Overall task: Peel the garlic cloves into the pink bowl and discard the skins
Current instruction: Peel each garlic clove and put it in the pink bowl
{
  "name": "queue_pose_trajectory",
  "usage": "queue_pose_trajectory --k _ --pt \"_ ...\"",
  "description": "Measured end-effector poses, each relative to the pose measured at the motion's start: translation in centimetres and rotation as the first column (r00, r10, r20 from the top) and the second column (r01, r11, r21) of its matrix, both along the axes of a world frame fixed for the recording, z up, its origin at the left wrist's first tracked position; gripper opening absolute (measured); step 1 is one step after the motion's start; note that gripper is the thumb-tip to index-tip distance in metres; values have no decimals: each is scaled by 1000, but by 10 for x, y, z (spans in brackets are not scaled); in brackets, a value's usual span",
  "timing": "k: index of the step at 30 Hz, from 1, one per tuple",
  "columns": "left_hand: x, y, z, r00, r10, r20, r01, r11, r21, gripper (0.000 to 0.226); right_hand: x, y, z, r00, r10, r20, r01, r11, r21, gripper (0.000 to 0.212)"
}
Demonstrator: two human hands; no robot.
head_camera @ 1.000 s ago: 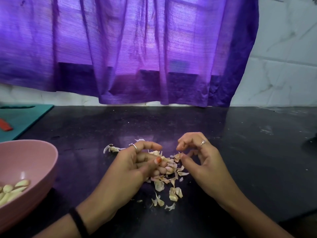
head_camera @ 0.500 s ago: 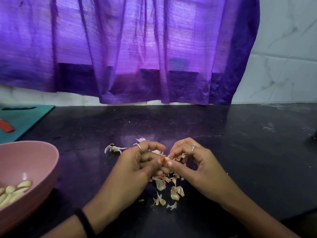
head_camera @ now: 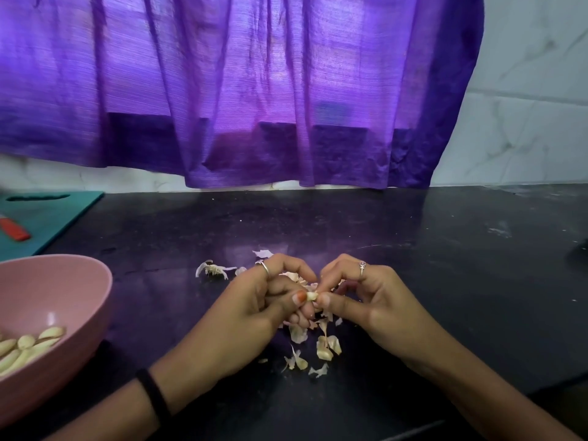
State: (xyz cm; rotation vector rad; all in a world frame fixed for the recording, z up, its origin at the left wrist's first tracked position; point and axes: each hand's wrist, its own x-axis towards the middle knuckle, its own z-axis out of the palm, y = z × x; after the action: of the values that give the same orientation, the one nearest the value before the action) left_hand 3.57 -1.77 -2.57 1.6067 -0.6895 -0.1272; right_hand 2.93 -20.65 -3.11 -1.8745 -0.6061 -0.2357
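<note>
- garlic clove (head_camera: 312,296) held mid-air between both hands, low over the worktop (head_camera: 413,249), centre frame
- left hand (head_camera: 251,310) curled, thumb and fingers pinching the clove's left end; ring on one finger, black band on wrist
- right hand (head_camera: 366,300) curled, thumb and forefinger pinching the clove's right end; ring on one finger
- loose skins (head_camera: 324,345) scattered on the worktop right under and just in front of the hands, a few more behind the left hand
- pink bowl (head_camera: 63,281) at left edge, well apart from the hands, peeled cloves (head_camera: 28,345) inside
- teal cutting board (head_camera: 51,214) behind the bowl, red object (head_camera: 14,232) on it
- purple curtain (head_camera: 254,90) hangs at the back
</note>
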Motion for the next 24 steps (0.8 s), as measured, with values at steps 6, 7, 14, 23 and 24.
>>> queue_pose_trajectory --k 6,7,14,23,24 --pt "-4 -1 5 991 -50 -127 34 992 -123 17 -5 2 3 991 50 -124 -20 973 232 11" --pt "-3 0 4 993 -33 -114 19 993 -114 17 -4 2 3 992 -23 -120 51 970 237 14" --pt "2 6 1 963 248 100 -253 967 36 22 -1 -6 -1 948 -319 12 318 947 49 27" --pt "11 13 -2 895 402 194 -422 904 74 29 2 -11 -2 904 -425 51 425 905 22 13" --pt "11 12 -2 895 402 196 -423 903 80 29 2 -10 -3 914 -405 34 405 914 24 12"
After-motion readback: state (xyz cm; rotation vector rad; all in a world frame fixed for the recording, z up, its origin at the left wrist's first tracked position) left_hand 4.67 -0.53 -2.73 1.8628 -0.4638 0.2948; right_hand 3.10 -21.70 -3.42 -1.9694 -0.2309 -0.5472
